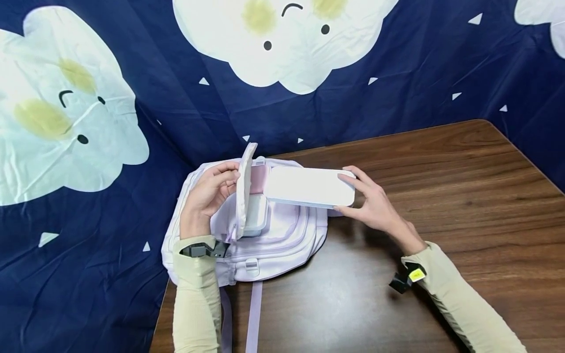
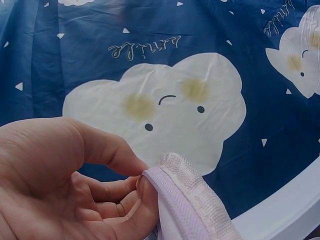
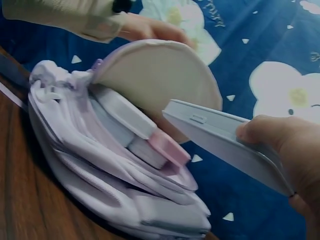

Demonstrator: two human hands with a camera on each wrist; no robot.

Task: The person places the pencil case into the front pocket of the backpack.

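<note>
A pale lavender backpack [image 1: 282, 250] lies on the table, its top flap [image 3: 160, 75] raised. My left hand [image 1: 209, 191] pinches the flap's zippered edge [image 2: 182, 205] between thumb and fingers. With the thumb on one side and fingers on the other, my right hand [image 1: 372, 201] grips one end of a flat white rectangular case [image 1: 309, 186]. The case has a small latch on its side and is held tilted over the open backpack. Inside the bag sit a pink box [image 3: 170, 146] and a whitish box [image 1: 257, 213]; their lower parts are hidden.
Beneath the bag is a dark brown wooden table [image 1: 459, 196], extending to the right. A lavender strap [image 1: 254, 314] hangs toward the near edge. Behind and to the left stands a navy cloth [image 1: 167, 59] printed with white clouds.
</note>
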